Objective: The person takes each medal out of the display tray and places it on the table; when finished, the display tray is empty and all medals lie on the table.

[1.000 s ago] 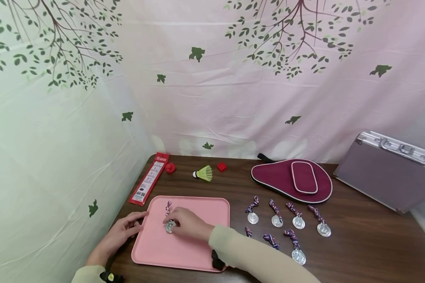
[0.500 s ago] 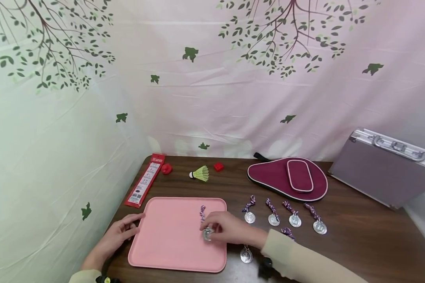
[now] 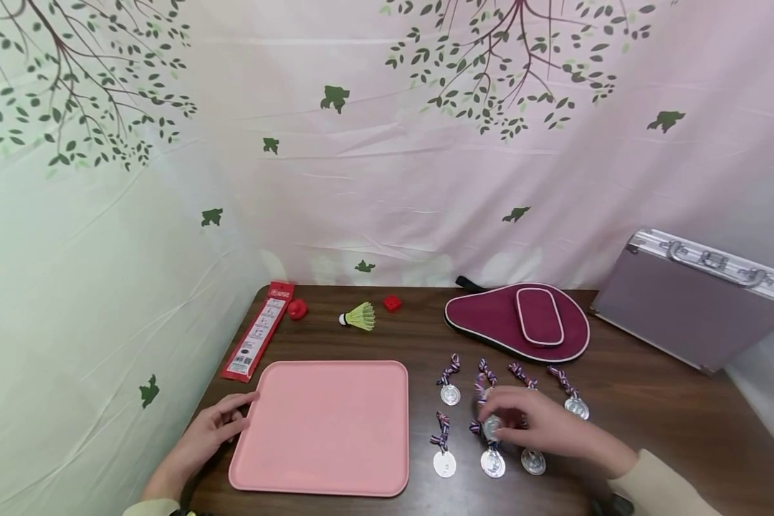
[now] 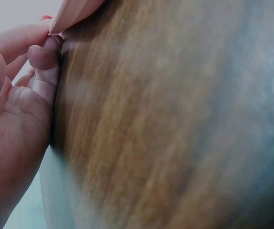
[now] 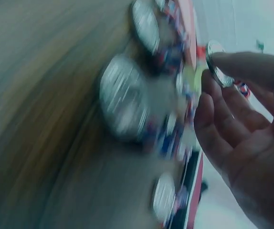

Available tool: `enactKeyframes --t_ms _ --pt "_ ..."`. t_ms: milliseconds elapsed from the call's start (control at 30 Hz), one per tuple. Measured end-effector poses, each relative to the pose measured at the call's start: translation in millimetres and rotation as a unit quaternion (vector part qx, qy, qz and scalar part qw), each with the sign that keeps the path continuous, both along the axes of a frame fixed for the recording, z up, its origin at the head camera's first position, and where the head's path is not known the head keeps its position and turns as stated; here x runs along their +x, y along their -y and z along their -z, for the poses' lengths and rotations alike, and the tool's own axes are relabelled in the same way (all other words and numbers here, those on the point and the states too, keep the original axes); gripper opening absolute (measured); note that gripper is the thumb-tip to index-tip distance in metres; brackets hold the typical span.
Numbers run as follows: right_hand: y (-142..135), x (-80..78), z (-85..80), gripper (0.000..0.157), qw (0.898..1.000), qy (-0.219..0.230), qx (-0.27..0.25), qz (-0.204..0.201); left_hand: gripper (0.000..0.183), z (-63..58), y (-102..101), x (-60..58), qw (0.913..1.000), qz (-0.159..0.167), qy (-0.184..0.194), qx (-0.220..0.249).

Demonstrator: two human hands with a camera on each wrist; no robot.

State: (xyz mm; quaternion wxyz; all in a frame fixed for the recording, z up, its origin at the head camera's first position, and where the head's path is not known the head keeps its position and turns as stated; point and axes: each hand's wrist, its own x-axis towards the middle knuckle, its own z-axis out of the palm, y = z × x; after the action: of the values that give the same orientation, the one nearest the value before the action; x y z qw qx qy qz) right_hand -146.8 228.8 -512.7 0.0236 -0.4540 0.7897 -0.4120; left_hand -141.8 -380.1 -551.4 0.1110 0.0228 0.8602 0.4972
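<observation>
A silver medal (image 3: 491, 428) with a knotted striped ribbon is pinched between the thumb and fingertips of my right hand (image 3: 545, 423), over the other medals at the table's right. The right wrist view shows the held medal (image 5: 215, 46) by its edge. Below it lie several like medals in two rows; a front-row medal (image 3: 492, 463) and a back-row medal (image 3: 450, 394) show plainly, while others are partly covered by the hand. My left hand (image 3: 209, 433) is at the left side of the pink tray (image 3: 319, 491), its fingertips touching the rim.
Along the back are a red-and-white packet (image 3: 258, 331), a small red object (image 3: 297, 309), a yellow shuttlecock (image 3: 358, 317) and a red block (image 3: 392, 304). A maroon paddle case (image 3: 484, 315) lies behind the medals. A grey metal-edged case (image 3: 677, 308) leans at the right.
My right hand has carried the medal from over the tray rightward to above the medal rows. The left hand stays at the tray's edge. The head view has shifted slightly.
</observation>
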Motion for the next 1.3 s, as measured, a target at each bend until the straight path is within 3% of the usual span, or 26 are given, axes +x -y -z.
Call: enactKeyframes --t_ms 200,433,500,667,967,1300 --pt "-53 16.7 11.7 0.035 0.999 -0.022 -0.003 0.03 0.043 -0.7 0 0.9 1.0 0.0 0.002 0.002" --pt "-91 34.2 23.1 0.033 0.998 0.025 0.008 0.053 0.043 0.1 4 4.8 1.0 0.0 -0.007 -0.002" --pt "-96 37.4 25.2 0.034 0.998 0.025 0.008 0.053 0.043 0.0 5 5.6 1.0 -0.001 -0.009 -0.004" --pt "-100 41.9 27.3 0.04 0.997 -0.032 0.03 0.071 0.043 -0.7 5 5.8 1.0 -0.001 -0.009 -0.003" --pt "-102 47.4 23.7 0.034 0.983 -0.078 0.118 0.115 0.043 -2.0 3 6.3 1.0 -0.004 0.007 0.002" --pt "-107 47.9 27.1 0.037 0.98 -0.106 0.121 0.117 0.043 -1.2 1 6.3 0.9999 -0.013 0.009 0.001"
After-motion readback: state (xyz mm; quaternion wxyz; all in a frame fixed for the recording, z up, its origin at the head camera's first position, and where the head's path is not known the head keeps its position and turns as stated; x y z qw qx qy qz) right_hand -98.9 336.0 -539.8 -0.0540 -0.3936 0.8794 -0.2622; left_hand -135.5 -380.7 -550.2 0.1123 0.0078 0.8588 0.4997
